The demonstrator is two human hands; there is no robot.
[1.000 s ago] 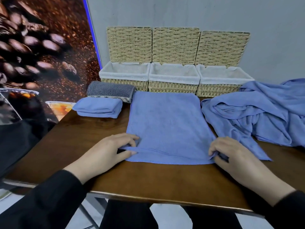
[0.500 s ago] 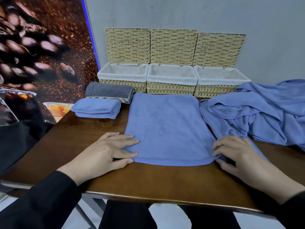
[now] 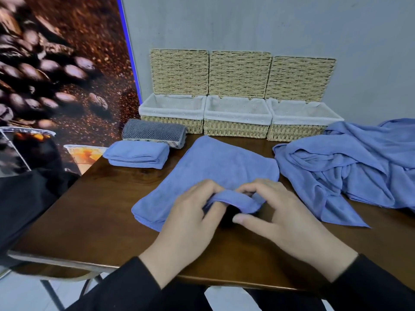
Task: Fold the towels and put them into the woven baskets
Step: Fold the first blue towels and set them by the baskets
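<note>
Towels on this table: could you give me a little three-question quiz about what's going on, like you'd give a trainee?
1. True or false: a towel already lies inside one of the three woven baskets.
2. Which towel do both hands grip? A) the spread blue towel B) the folded blue towel C) the grey rolled towel
3. Fill in: the crumpled blue pile lies to the person's ____.

Key: 1 false, only the white liners show. 2 A, left hand and right hand curl round its near edge. 3 right.
</note>
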